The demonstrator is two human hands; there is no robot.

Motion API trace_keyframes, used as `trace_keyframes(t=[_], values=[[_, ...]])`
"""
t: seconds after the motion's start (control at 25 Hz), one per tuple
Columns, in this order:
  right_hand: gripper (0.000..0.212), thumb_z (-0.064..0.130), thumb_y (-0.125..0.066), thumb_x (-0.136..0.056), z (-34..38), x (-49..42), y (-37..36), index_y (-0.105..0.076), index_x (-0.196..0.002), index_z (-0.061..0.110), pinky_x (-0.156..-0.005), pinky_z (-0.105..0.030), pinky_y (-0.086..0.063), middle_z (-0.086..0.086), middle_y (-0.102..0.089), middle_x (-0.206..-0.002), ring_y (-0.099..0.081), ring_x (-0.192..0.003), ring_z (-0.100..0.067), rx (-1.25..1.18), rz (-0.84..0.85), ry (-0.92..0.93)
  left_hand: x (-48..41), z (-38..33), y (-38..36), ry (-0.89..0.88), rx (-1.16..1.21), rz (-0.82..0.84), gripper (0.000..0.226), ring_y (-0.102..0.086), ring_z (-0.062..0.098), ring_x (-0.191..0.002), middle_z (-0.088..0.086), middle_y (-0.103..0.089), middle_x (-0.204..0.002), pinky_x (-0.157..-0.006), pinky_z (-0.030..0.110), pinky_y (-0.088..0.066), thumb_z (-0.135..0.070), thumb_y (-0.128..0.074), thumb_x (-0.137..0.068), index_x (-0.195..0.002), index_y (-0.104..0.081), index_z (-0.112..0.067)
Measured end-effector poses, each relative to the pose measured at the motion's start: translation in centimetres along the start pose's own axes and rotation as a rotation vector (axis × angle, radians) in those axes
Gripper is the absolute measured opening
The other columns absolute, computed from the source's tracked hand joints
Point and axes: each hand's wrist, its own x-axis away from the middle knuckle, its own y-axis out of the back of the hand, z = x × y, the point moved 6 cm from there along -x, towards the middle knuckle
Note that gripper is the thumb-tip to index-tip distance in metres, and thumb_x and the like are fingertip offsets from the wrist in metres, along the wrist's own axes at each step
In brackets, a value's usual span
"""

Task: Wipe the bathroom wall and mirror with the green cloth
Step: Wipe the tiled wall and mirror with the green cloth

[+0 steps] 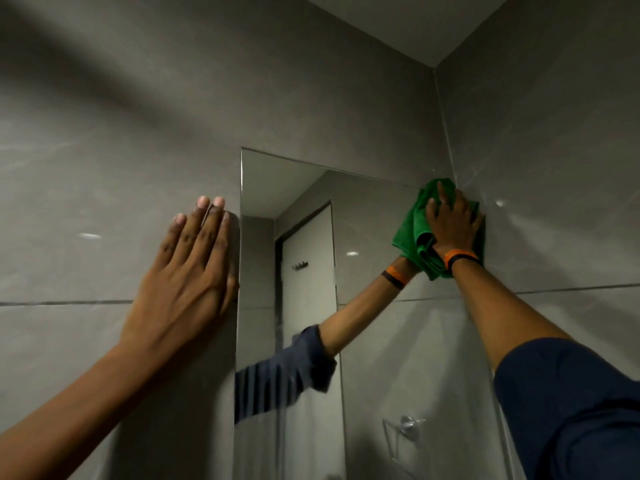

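A frameless mirror [374,341] hangs on the grey tiled wall [121,150], reaching to the corner on the right. My right hand [453,223] presses the crumpled green cloth [412,230] flat against the mirror's top right corner, right at the wall corner. An orange and black band is on that wrist. My left hand [187,271] lies flat on the wall tile, fingers together and pointing up, its edge touching the mirror's left border. It holds nothing.
The side wall [554,168] meets the mirror wall at a corner on the right, under the ceiling [415,22]. The mirror reflects my arm, a white door with a hook, and a chrome fitting near the bottom.
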Motion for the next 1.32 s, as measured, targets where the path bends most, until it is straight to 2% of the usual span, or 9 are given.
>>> trace_keyframes(t=[0.28,0.56,0.84,0.96,1.08,1.16,1.32], values=[[0.054,0.035,-0.039,-0.109,-3.6,5.2,-0.5,-0.027,-0.16,0.025,-0.127,-0.061,-0.015,-0.018,-0.028,-0.167,-0.027,-0.153,-0.039,0.01,-0.013,-0.042,0.5,-0.2,0.0,0.024,0.071,-0.009,0.07,-0.004,0.034,-0.156,0.024,-0.008,-0.166,-0.128,0.052,-0.009,-0.038,-0.016,-0.1,-0.156,-0.015,0.004],[0.054,0.033,-0.037,-0.11,-10.0,19.0,-0.7,-0.024,-0.161,0.023,-0.128,-0.058,-0.017,-0.016,-0.027,-0.168,-0.027,-0.155,-0.034,0.104,0.047,-0.127,4.9,-2.4,-0.5,-0.005,0.128,0.026,0.069,-0.002,0.033,-0.157,0.026,-0.008,-0.167,-0.129,0.049,-0.004,-0.034,-0.02,-0.101,-0.157,-0.012,0.005],[0.053,0.031,-0.037,-0.11,-14.9,33.0,-0.2,-0.025,-0.161,0.021,-0.129,-0.052,-0.016,-0.013,-0.024,-0.169,-0.024,-0.156,-0.031,0.11,0.164,-0.333,9.1,-3.6,-0.7,-0.011,0.185,0.06,0.069,0.003,0.029,-0.158,0.021,-0.002,-0.169,-0.128,0.038,0.009,-0.035,-0.02,-0.102,-0.159,-0.004,0.001],[0.053,0.031,-0.036,-0.111,-16.1,37.3,0.0,-0.024,-0.161,0.023,-0.127,-0.054,-0.019,-0.012,-0.023,-0.169,-0.027,-0.155,-0.03,0.134,0.192,-0.424,9.5,-3.6,-1.0,-0.007,0.182,0.045,0.068,0.006,0.027,-0.158,0.019,0.0,-0.17,-0.128,0.038,0.01,-0.036,-0.017,-0.103,-0.159,-0.001,-0.002],[0.052,0.034,-0.035,-0.111,-17.5,41.3,0.0,-0.022,-0.161,0.028,-0.122,-0.063,-0.023,-0.008,-0.023,-0.17,-0.026,-0.155,-0.029,0.132,0.219,-0.531,9.7,-3.7,-1.3,-0.014,0.197,0.026,0.068,0.007,0.026,-0.158,0.018,0.001,-0.17,-0.128,0.037,0.012,-0.037,-0.016,-0.104,-0.159,0.001,-0.003],[0.053,0.037,-0.034,-0.111,-18.2,43.3,0.1,-0.019,-0.162,0.031,-0.119,-0.068,-0.025,-0.007,-0.022,-0.17,-0.026,-0.154,-0.029,0.155,0.236,-0.575,9.8,-3.8,-1.4,-0.019,0.208,0.013,0.068,0.007,0.027,-0.158,0.019,0.001,-0.17,-0.129,0.04,0.008,-0.037,-0.015,-0.104,-0.159,0.003,-0.003],[0.053,0.037,-0.033,-0.111,-18.8,45.7,-0.1,-0.019,-0.162,0.029,-0.119,-0.069,-0.022,-0.009,-0.024,-0.169,-0.025,-0.153,-0.032,0.178,0.243,-0.639,9.8,-3.8,-1.4,-0.008,0.225,0.02,0.067,0.007,0.028,-0.158,0.019,0.003,-0.17,-0.129,0.045,0.001,-0.039,-0.014,-0.104,-0.159,0.003,-0.003]])
